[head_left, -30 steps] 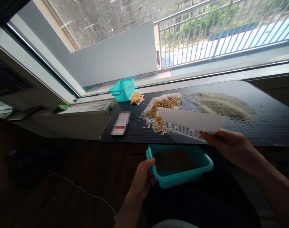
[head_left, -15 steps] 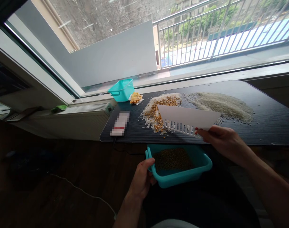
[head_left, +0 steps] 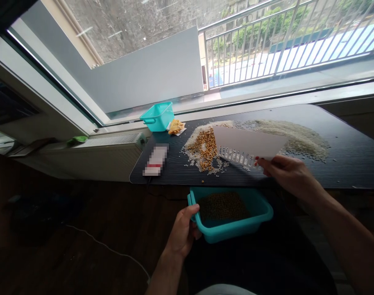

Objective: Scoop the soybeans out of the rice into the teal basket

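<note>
My left hand [head_left: 184,225] grips the left rim of a turquoise plastic basin [head_left: 232,234], thumb over the edge. Inside the basin lies a layer of small round beans [head_left: 225,206], dim in the shade below the table edge. My right hand [head_left: 286,171] pinches a white sheet [head_left: 248,142] with a row of slots along its lower edge. The sheet is held tilted just above the table and hides part of what is behind it. Left of it spreads a heap of yellow soybeans [head_left: 207,149] mixed with white rice [head_left: 189,153]. A pile of rice [head_left: 294,137] lies to the right.
On the dark table [head_left: 355,164], a second turquoise basin [head_left: 157,117] stands at the back left beside a yellow crumpled item [head_left: 176,127] on white paper. A pixelated device [head_left: 156,160] with a cable lies nearby. The radiator [head_left: 113,153] and window adjoin the table.
My right hand has raised the slotted sheet slightly and shifted it right, uncovering more of the soybean heap. A loose bean near the table's front edge has moved left. My left hand keeps its grip.
</note>
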The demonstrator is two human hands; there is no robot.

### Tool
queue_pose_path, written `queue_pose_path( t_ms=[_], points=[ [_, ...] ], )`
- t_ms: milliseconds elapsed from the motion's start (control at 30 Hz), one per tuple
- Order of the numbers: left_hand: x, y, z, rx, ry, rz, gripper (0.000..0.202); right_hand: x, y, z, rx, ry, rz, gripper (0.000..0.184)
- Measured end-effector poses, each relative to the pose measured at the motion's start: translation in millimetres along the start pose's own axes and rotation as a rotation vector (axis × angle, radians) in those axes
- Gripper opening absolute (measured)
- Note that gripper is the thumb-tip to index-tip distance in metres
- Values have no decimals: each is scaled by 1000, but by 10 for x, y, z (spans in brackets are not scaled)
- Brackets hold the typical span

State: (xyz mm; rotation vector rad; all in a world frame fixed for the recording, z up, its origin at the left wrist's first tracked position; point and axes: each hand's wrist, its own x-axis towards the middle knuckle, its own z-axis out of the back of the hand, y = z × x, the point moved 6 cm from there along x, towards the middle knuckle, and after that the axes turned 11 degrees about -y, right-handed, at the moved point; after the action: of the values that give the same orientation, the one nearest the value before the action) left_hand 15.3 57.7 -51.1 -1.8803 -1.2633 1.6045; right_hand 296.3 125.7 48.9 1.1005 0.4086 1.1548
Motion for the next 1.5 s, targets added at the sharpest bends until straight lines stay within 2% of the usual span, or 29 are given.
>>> queue_pose_path(
  t_ms=[267, 467, 800, 900, 1000, 1133, 1267, 1367, 1500],
  points=[
    [42, 1, 34, -3, -7, -7, 38, -105, 94, -54, 59, 85, -65, 45],
    [52, -32, 94, 5, -20, -23, 38, -118, 45, -142, 45, 150, -30, 43],
    [64, -119, 191, -10, -24, -43, 40, -176, 226, -146, 62, 167, 14, 43],
    [73, -122, 207, -9, -11, -40, 40, -198, 305, -272, 105, 205, 29, 42],
    [83, -123, 228, -13, -9, -40, 41, -247, 391, -486, 168, 302, 59, 37],
    [85, -139, 288, -30, -67, -43, 40, -303, 467, -770, 213, 402, 120, 32],
    [76, -185, 381, -43, -121, -57, 40, -363, 537, -936, 200, 491, 189, 31],
    [74, -228, 460, -40, -148, -71, 40, -398, 589, -930, 169, 529, 218, 31],
    [69, -251, 513, -29, -157, -90, 40, -400, 604, -783, 155, 540, 234, 35]
  ],
)
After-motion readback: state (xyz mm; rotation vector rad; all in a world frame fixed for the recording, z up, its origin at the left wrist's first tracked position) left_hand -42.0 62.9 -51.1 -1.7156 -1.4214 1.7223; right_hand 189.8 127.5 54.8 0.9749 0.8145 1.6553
